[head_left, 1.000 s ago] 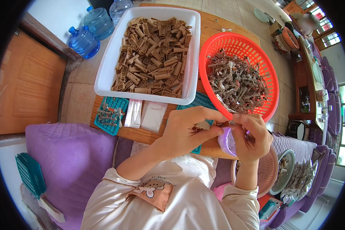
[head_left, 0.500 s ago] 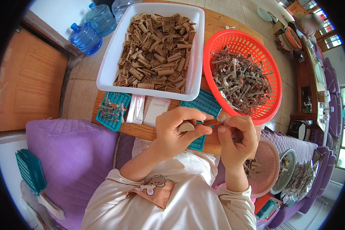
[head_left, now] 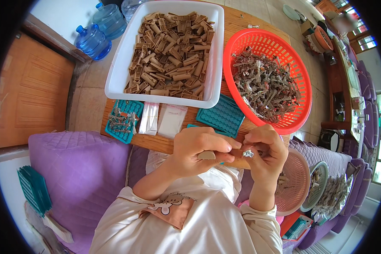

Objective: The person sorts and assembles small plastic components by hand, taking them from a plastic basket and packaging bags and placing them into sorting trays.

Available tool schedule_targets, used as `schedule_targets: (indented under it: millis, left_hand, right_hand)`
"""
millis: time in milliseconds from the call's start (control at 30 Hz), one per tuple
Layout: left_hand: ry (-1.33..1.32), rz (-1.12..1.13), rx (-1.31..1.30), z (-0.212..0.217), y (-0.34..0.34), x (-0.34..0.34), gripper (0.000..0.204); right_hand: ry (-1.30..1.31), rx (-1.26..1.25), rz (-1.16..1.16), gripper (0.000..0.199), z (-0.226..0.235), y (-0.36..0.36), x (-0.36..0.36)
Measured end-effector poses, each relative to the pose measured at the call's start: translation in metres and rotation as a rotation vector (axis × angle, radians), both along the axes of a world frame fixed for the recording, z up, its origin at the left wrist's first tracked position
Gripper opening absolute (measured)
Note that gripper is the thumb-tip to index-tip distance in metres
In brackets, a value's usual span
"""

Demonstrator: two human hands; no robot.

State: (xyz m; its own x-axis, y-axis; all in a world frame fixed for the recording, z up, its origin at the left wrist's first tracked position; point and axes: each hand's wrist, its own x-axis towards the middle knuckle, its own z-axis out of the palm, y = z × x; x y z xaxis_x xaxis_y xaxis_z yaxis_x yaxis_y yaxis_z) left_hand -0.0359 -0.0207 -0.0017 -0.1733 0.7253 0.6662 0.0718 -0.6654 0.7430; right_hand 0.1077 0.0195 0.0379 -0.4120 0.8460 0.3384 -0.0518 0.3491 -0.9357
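Observation:
My left hand point(head_left: 199, 146) is closed around a tan half-round piece point(head_left: 206, 155), whose flat end shows below the fingers. Fingers of my right hand point(head_left: 267, 148) pinch a small clear, shiny piece point(head_left: 248, 153) with something reddish-brown beside it. Both sets of fingertips meet over the table's near edge, partly hiding what lies between them. Beyond the hands, a white tray point(head_left: 111, 86) holds a heap of tan half-round shells point(head_left: 169, 55). To its right, a red basket point(head_left: 302, 86) holds a pile of clear pieces with dark and red bits point(head_left: 264, 82).
Teal moulded trays point(head_left: 220, 115) lie on the wooden table point(head_left: 237, 19). Another teal tray point(head_left: 125, 120) bears clear pieces, next to clear plastic bags point(head_left: 172, 120). A pink basket point(head_left: 298, 180) and a green basket point(head_left: 319, 182) stand at my right. Blue water bottles point(head_left: 93, 42) stand far left.
My right hand has turned and come closer to my left, with the clear piece now showing below its fingers. My left fingers have closed in slightly around the tan piece.

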Motion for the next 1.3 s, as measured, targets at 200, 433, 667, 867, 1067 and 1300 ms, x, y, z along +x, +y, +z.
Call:
schedule_targets:
  millis: [200, 433, 667, 867, 1067, 1300]
  left_hand:
    - [-0.455, -0.331, -0.212, -0.001, -0.007, 0.008, 0.025]
    - [-0.860, -0.432, -0.355, -0.008, -0.010, 0.018, 0.023]
    - [-0.931, -0.171, -0.511, -0.007, -0.006, 0.025, 0.027]
    - [-0.628, -0.049, -0.445, -0.006, -0.005, 0.021, 0.025]
    - [-0.366, 0.039, -0.486, 0.004, -0.008, 0.009, 0.023]
    - [-0.309, 0.041, -0.499, 0.002, -0.010, 0.003, 0.023]
  right_hand:
    - [-0.124, -0.282, 0.312, 0.017, 0.006, 0.010, 0.016]
    - [0.062, -0.465, 0.193, 0.028, 0.003, -0.005, 0.001]
    - [-0.022, -0.045, -0.168, 0.018, -0.023, -0.020, -0.009]
    - [-0.117, -0.048, -0.190, 0.021, -0.025, -0.021, -0.007]
    - [-0.086, 0.001, -0.242, 0.028, -0.028, -0.028, -0.002]
    - [-0.179, 0.066, -0.080, 0.039, -0.030, -0.019, 0.005]
